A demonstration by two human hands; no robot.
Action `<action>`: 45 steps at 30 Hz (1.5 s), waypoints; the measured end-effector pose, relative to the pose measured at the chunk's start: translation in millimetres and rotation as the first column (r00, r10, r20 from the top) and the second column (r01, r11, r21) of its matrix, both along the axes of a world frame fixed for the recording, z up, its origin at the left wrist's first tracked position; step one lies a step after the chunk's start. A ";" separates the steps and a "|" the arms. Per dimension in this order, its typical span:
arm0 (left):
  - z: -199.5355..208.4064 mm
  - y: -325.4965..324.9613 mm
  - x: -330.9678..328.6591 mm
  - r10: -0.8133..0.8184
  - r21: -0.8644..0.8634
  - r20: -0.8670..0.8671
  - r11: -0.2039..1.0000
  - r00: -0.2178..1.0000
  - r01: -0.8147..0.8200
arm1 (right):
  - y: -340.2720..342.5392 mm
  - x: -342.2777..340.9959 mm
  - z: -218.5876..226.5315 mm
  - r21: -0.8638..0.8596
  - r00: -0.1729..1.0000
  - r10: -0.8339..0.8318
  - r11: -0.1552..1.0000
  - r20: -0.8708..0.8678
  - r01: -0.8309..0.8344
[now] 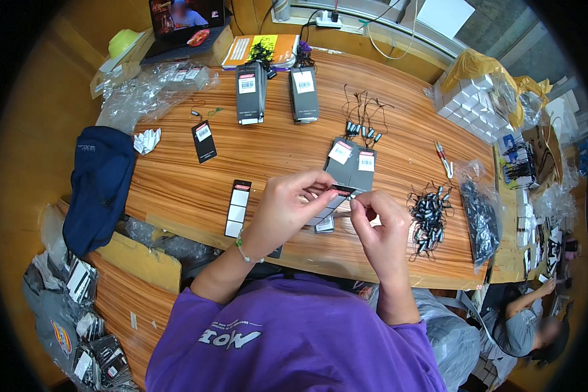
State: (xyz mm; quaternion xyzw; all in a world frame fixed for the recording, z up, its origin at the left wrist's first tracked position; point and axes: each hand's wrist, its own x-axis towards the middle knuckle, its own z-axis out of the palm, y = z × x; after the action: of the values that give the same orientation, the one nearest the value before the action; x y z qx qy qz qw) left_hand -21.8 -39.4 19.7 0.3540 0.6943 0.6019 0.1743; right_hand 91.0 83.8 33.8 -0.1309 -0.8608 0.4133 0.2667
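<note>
My left hand holds a dark hang tag with pale label squares between thumb and fingers. Close to the tag's top end, my right hand is closed in a pinch; what lies between its fingertips is too small to make out. Just beyond my hands lie two stacks of grey hang tags with white stickers, their black strings spread away from me. Right of my right hand is a loose pile of black hang-tag strings. A strip of white label stickers lies left of my left hand.
Two taller stacks of tags stand farther back, with a single black tag to their left. Snips and a plastic bag of black strings lie at right. White boxes fill the back right. Another person sits at lower right.
</note>
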 end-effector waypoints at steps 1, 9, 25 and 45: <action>-0.1 1.2 2.3 -0.008 -0.005 -0.011 1.000 1.000 0.008 | 1.0 -0.5 -1.2 0.004 1.000 -0.011 1.000 -0.001 0.011; 6.4 5.2 8.8 -0.094 -0.013 -0.073 0.996 0.993 0.093 | 2.3 0.2 -4.9 0.043 0.998 -0.055 0.998 -0.015 0.056; 4.8 14.4 8.6 0.014 0.103 -0.699 0.991 0.715 0.081 | 23.3 15.7 -6.9 -0.688 0.979 0.167 0.697 -0.116 -0.201; -25.9 28.7 15.5 -0.048 0.265 -0.259 0.957 0.965 0.119 | 18.7 -6.5 -14.8 -0.812 0.745 -0.321 0.238 -0.584 -0.533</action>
State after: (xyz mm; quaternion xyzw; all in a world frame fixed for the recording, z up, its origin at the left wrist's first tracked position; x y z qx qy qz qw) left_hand -6.3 -10.7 -6.2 0.4772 0.6033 0.6362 0.0594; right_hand 84.5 102.5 19.1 -0.0470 -0.2706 0.8846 0.3770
